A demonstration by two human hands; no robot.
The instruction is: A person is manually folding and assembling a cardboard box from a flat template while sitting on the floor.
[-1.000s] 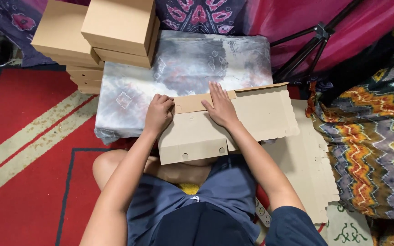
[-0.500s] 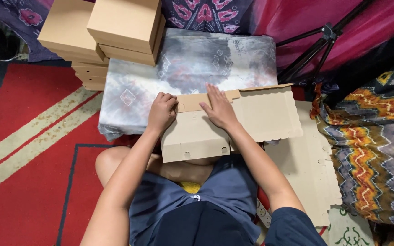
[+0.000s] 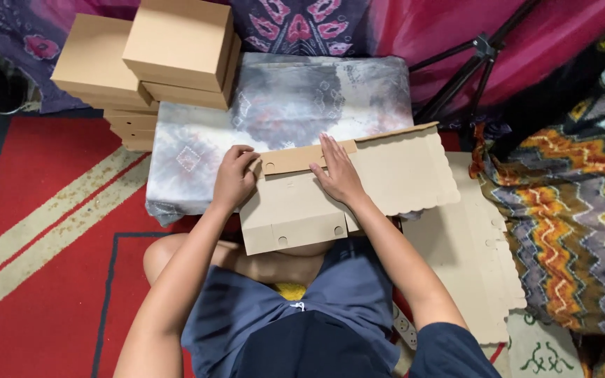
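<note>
Flat cardboard box blank (image 3: pixel 330 199) lies on the cloth-covered surface (image 3: pixel 295 105); my left hand (image 3: pixel 234 176) curls its fingers on the flap edge, my right hand (image 3: pixel 337 171) presses flat, fingers spread. Creasing firmly along the fold suits.

The left hand (image 3: pixel 234 176) curls its fingers over the left end of a folded flap on a flat cardboard sheet (image 3: pixel 400 175). The right hand (image 3: pixel 337 175) presses flat on the same flap, just beside it. Under both hands lies a cloth-covered low table (image 3: pixel 302 105). Beyond the left hand stand stacked cardboard boxes (image 3: pixel 176 45); further flat sheets (image 3: pixel 467 259) lie beside the right forearm.
</note>
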